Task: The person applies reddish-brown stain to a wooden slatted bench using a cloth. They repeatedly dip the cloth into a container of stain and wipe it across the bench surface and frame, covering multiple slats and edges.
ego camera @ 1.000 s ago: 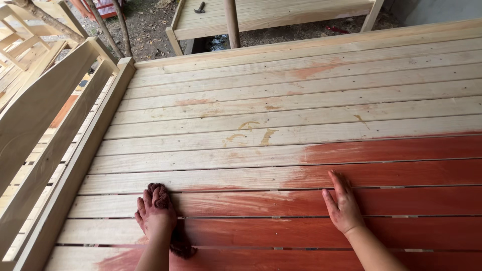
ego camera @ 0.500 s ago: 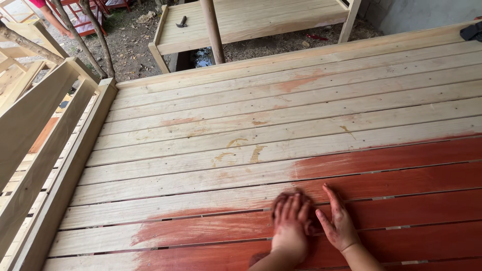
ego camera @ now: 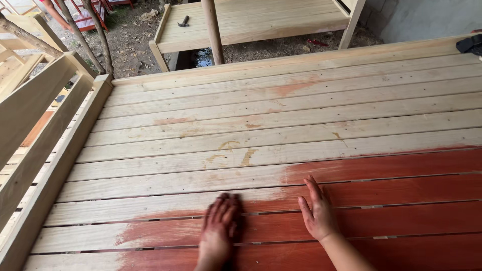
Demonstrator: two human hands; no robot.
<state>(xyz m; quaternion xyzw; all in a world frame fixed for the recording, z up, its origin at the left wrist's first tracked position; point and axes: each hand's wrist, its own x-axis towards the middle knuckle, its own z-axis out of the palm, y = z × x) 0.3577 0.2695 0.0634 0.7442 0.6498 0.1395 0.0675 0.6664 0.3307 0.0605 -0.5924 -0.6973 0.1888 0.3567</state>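
Daylight falls on bare dirt ground (ego camera: 133, 37) beyond; a pale unpainted wooden bench frame (ego camera: 251, 22) stands there, a grey concrete wall (ego camera: 422, 17) at right, perhaps a small hammer (ego camera: 184, 21) lying on it.

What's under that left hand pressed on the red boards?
A dark edge shows beside the blurred left hand, perhaps a rag; the hand hides the rest. Beneath lie red-stained planks. The right hand rests flat nearby.

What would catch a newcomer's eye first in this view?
The red-brown stain covering the lower right boards of the pale slatted wooden platform, its ragged edge ending near the middle. On it lie both hands: the left hand, stained and blurred, pressing a dark rag that barely shows, and the right hand flat on the stained boards beside it. A hammer lies on the bench beyond.
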